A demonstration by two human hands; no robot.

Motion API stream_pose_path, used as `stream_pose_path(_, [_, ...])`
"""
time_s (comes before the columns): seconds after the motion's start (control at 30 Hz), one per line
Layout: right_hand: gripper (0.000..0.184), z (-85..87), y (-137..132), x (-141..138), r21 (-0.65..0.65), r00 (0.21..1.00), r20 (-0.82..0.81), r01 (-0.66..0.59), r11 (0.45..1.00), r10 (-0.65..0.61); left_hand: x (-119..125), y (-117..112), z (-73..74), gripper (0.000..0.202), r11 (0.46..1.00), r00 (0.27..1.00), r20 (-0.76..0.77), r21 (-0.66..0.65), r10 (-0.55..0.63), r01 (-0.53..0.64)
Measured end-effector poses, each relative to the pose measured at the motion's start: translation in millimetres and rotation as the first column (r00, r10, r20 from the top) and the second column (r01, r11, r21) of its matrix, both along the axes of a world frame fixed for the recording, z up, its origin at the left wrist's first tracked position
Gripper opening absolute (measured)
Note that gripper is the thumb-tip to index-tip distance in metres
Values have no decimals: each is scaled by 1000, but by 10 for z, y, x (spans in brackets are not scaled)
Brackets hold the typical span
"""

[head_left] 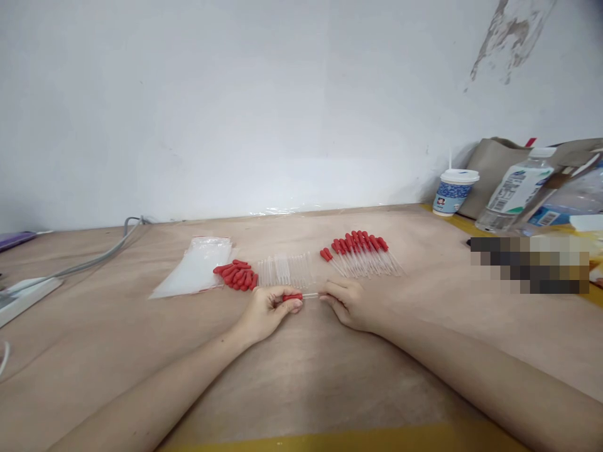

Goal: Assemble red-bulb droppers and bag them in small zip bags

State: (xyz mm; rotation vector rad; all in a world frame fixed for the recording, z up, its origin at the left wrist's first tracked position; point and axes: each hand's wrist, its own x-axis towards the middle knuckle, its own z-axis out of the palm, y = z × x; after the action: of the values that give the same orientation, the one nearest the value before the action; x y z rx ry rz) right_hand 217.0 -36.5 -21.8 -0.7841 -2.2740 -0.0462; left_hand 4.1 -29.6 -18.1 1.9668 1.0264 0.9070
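Note:
My left hand (267,312) pinches a red rubber dropper bulb (293,297) between thumb and fingers. From the bulb's right end runs a thin clear dropper tube (309,295), its other end gripped by the fingertips of my right hand (346,304). How deep the tube sits in the bulb is hidden. Just beyond my left hand lies a heap of loose red bulbs (237,276). Beside it, several bare clear tubes (282,270) lie in a row. Farther right, several droppers with red bulbs fitted (362,251) are laid out side by side, tips toward me.
Clear plastic bags (195,267) lie left of the bulbs. A power strip (31,295) with a grey cable (101,258) is at far left. At the right stand a paper cup (455,191), a water bottle (516,191) and a grey bag (490,166). A wall (282,125) rises behind.

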Motion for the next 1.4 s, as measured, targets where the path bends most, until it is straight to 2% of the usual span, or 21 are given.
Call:
stream_pose_path(0.17, [24,20,-18,-41,-19,1000,16,-6,1000,7,13,-27,26,23,1000,999,-32,25,-10,11])
stream_pose_path(0.37, [25,44,-32,-59,-22,998,53,48,999,-46,16,-14,20,24,999,999,-46,45,5,-3])
stream_pose_path(0.47, [23,78,-44,-64,-15,989,106,108,994,-106,5,18,-7,26,997,998,-58,63,37,-33])
stream_pose_path(0.6, [23,82,-44,-58,96,964,190,171,981,-186,-1,45,-14,34,994,995,-67,75,79,-74])
stream_pose_path(0.67, [23,75,-24,-37,77,959,164,221,972,-231,0,53,-12,41,993,995,-49,75,92,-88])
stream_pose_path(0.73, [21,86,24,3,-8,951,82,299,954,-298,0,57,-10,43,994,996,-36,78,77,-74])
stream_pose_path(0.83, [20,162,170,99,-161,892,-4,446,880,-453,3,51,5,39,995,997,-65,96,42,-35])
stream_pose_path(0.9, [24,228,312,173,-247,816,23,565,787,-578,6,39,27,33,992,994,-105,121,34,-21])
stream_pose_path(0.97, [29,277,462,232,-298,724,116,679,671,-680,9,27,52,26,988,988,-149,151,32,-9])
stream_pose_path(1.03, [31,297,587,262,-308,637,200,762,569,-745,12,18,74,21,985,983,-183,174,31,1])
stream_pose_path(1.1, [30,294,662,263,-308,575,244,810,500,-781,11,12,88,19,983,980,-199,183,29,8])
stream_pose_path(1.2, [32,276,685,238,-291,527,277,843,453,-803,7,11,97,18,981,977,-209,194,27,14])
stream_pose_path(1.4, [33,277,654,232,-260,486,321,871,418,-813,5,14,99,19,982,973,-229,185,16,27])
